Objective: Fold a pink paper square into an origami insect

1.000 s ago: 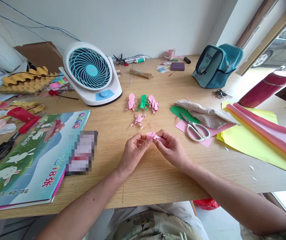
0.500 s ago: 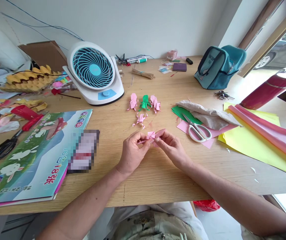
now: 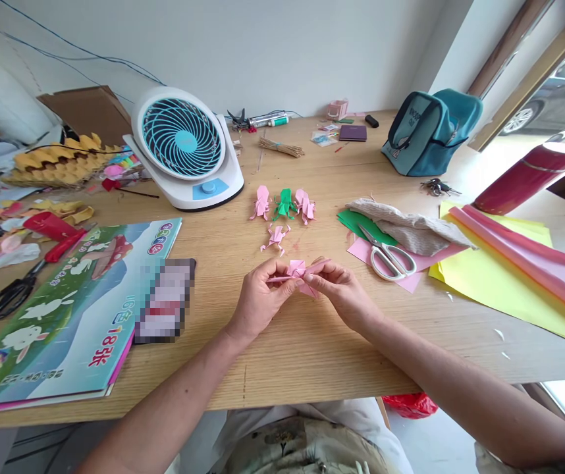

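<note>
A piece of folded pink paper (image 3: pixel 297 266) is pinched between my two hands above the near middle of the table. My left hand (image 3: pixel 266 293) grips its left side, thumb on top, and a thin folded strip sticks out there. On the right side my right hand (image 3: pixel 339 289) pinches it, with another narrow strip pointing up and right. Part of the paper is hidden by my fingers. Just beyond lies a small pink origami figure with thin legs (image 3: pixel 275 238). Behind it stand a green origami figure (image 3: pixel 285 203) and two pink origami figures (image 3: pixel 261 201).
To the right lie white-handled scissors (image 3: pixel 394 262), a grey cloth (image 3: pixel 411 227) and yellow paper sheets (image 3: pixel 504 296). A fan (image 3: pixel 186 148) stands back left. A picture-covered paper pad (image 3: pixel 89 309) and a pixelated flat object (image 3: pixel 166 299) lie left. A red bottle (image 3: pixel 527 178) stands far right.
My right fingers have shifted on the folded paper, and its right strip now shows more, angled upward. A pink corner below is also more visible. The camera view has shifted very slightly.
</note>
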`<act>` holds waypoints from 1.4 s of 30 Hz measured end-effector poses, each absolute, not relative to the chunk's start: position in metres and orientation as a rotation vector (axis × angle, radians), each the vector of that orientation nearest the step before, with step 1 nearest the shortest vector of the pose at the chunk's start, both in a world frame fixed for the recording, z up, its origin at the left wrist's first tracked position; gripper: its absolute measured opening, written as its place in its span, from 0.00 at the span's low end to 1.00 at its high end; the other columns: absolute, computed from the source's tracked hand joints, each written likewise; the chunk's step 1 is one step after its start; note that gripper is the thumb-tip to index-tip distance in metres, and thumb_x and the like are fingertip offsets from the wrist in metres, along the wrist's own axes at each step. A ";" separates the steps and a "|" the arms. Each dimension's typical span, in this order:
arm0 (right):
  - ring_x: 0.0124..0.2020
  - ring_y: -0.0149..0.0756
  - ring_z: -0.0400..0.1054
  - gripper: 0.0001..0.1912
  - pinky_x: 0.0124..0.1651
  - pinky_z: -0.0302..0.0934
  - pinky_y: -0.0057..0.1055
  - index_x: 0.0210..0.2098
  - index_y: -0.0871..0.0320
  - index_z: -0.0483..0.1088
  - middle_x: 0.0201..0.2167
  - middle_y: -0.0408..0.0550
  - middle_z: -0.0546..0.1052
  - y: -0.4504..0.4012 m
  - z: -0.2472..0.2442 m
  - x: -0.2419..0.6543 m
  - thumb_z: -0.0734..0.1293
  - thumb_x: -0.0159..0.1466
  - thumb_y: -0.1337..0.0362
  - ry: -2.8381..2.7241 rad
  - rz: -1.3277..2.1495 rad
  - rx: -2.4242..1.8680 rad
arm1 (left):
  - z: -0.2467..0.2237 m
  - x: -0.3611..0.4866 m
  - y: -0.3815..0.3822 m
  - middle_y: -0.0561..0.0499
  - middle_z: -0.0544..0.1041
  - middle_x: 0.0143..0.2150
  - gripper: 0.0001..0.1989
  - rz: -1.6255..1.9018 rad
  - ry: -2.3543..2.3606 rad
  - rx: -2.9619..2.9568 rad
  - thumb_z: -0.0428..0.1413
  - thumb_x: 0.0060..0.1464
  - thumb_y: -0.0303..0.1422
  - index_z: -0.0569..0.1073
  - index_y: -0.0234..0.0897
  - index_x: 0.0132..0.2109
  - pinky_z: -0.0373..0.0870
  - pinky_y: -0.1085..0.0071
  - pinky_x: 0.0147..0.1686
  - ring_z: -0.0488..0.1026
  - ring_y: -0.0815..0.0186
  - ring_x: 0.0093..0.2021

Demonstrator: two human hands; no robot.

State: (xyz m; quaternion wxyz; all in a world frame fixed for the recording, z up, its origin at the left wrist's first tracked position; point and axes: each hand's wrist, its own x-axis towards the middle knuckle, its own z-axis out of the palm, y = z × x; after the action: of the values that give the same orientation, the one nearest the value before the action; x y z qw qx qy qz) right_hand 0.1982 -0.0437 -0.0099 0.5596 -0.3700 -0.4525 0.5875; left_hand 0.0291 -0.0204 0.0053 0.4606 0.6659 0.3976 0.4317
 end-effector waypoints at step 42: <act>0.27 0.33 0.67 0.18 0.32 0.59 0.30 0.28 0.57 0.75 0.24 0.43 0.77 -0.041 -0.004 0.201 0.79 0.50 0.50 -1.090 1.533 -0.937 | 0.007 0.026 -0.017 0.52 0.79 0.29 0.16 0.848 0.856 1.138 0.73 0.36 0.40 0.81 0.32 0.29 0.66 0.73 0.36 0.70 0.70 0.31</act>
State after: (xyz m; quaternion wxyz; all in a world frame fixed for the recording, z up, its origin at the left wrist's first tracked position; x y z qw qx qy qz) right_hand 0.2013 -0.0414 -0.0041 0.4968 -0.3869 -0.4503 0.6331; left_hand 0.0260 -0.0167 0.0068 0.6757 0.5062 0.3807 0.3772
